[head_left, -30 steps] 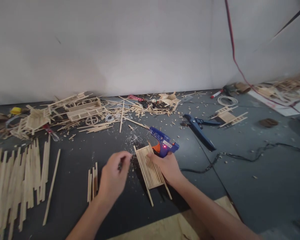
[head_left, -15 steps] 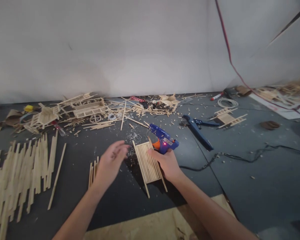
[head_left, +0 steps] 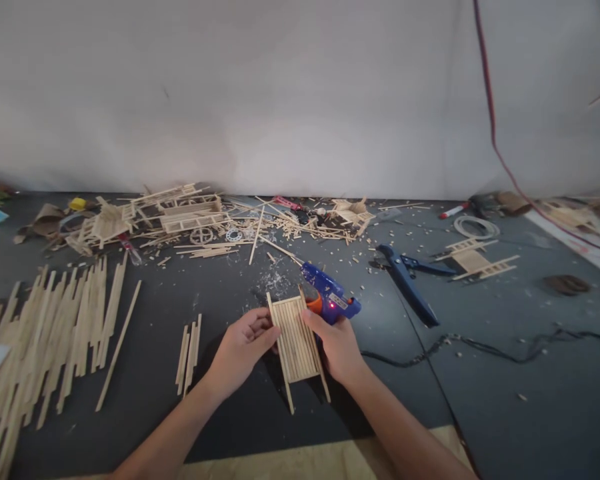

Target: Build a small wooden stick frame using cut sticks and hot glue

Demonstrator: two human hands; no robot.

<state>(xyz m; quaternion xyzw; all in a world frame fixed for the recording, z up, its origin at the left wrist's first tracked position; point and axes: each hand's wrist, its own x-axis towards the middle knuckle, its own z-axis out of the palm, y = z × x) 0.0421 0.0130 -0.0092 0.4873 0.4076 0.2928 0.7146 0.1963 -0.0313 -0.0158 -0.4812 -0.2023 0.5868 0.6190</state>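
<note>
Faces a plain gray wall (head_left: 330,100) across a dark, flat table (head_left: 505,413) strewn with wood bits (head_left: 300,229) near the back, with a red cord (head_left: 491,120) hanging at the right. Holds a little wood rack (head_left: 296,347) over the near middle of that table, long way out from the body and far end leaning a bit left, pinching one side with the left hand (head_left: 243,347). Grips a blue glue gun (head_left: 323,285) in the right hand (head_left: 343,350), thumb on the rack, tip pointing away and left.
</note>
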